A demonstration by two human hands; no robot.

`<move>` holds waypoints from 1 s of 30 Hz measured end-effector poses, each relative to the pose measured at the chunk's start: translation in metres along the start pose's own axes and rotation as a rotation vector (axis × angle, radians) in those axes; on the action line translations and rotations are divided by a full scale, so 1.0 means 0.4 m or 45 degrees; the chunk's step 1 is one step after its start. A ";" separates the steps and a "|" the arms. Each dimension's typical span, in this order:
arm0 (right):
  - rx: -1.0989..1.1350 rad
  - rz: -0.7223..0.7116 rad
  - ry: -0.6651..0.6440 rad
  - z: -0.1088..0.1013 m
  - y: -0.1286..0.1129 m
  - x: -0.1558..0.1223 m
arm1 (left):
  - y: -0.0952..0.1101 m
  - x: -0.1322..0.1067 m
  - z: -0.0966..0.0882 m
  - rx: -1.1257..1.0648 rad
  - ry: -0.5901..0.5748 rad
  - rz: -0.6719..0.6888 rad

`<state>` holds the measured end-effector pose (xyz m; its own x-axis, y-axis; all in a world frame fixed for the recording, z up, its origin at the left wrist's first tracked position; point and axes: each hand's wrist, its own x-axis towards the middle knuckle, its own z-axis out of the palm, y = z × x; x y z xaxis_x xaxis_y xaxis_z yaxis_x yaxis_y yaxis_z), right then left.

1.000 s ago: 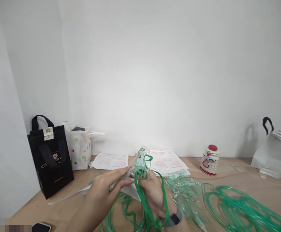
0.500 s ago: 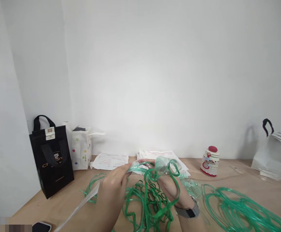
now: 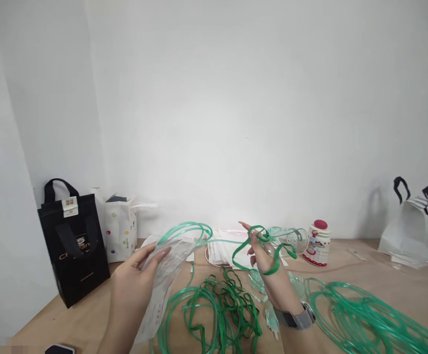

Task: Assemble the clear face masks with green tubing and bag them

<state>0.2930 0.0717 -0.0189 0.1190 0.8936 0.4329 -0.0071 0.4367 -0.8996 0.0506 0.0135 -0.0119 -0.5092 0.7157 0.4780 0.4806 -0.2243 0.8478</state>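
My left hand [image 3: 136,278] grips a clear printed plastic pouch [image 3: 162,285], pinched between thumb and fingers. A coil of clear green tubing [image 3: 186,231] sticks out of its upper end. Tubing runs from there to my right hand [image 3: 261,251], raised above the table with its index finger stretched out. A clear oxygen mask [image 3: 291,240] is held at this hand, its green elastic strap [image 3: 238,258] looping around the fingers and wrist; the exact grip is partly hidden. Below, between my hands, lie a tangle of green straps [image 3: 232,300] and looped green tubing [image 3: 169,309].
More green tubing [image 3: 368,309] lies at the right. Printed papers [image 3: 224,250] and a white jar with a red lid [image 3: 317,246] stand near the wall. A black bag [image 3: 75,246] and dotted white bag [image 3: 120,231] are left; a translucent bag [image 3: 405,241] is far right.
My hands were close together over the straps and have moved apart. The left has gone left with the pouch, and the tubing coil now shows; the right has gone right with the mask.
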 end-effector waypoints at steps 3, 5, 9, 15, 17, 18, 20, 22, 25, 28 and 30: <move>0.183 0.119 -0.040 0.006 0.000 0.004 | 0.007 0.006 -0.011 -0.149 0.029 -0.083; 0.297 0.144 -0.073 0.006 -0.015 -0.003 | 0.010 0.009 -0.015 -0.253 -0.011 -0.065; 0.698 0.125 -0.133 -0.009 -0.066 -0.037 | 0.011 0.013 -0.020 -0.318 -0.172 0.042; 0.594 0.130 -0.448 -0.009 -0.103 -0.079 | 0.022 0.000 -0.011 -0.225 -0.555 0.210; 0.549 0.127 -0.501 0.001 -0.100 -0.081 | 0.022 -0.003 -0.006 -0.215 -0.584 0.216; 0.523 0.113 -0.489 0.005 -0.097 -0.079 | 0.021 -0.003 -0.005 -0.213 -0.582 0.215; 0.448 0.059 -0.371 0.012 -0.093 -0.075 | 0.016 0.001 -0.005 -0.205 -0.561 0.204; 0.391 0.004 -0.220 0.014 -0.091 -0.071 | 0.010 0.006 -0.008 -0.201 -0.515 0.185; 0.449 0.029 -0.221 0.010 -0.091 -0.071 | 0.008 0.010 -0.012 -0.226 -0.469 0.160; 0.530 -0.007 -0.217 0.004 -0.088 -0.076 | 0.011 0.007 -0.011 -0.274 -0.512 0.151; 0.458 -0.149 -0.128 0.003 -0.084 -0.077 | 0.010 0.003 -0.008 -0.307 -0.525 0.144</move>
<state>0.2884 0.0298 -0.0019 0.0417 0.8333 0.5513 -0.3493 0.5291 -0.7733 0.0496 0.0115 -0.0071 -0.1146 0.8695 0.4805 0.3128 -0.4275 0.8482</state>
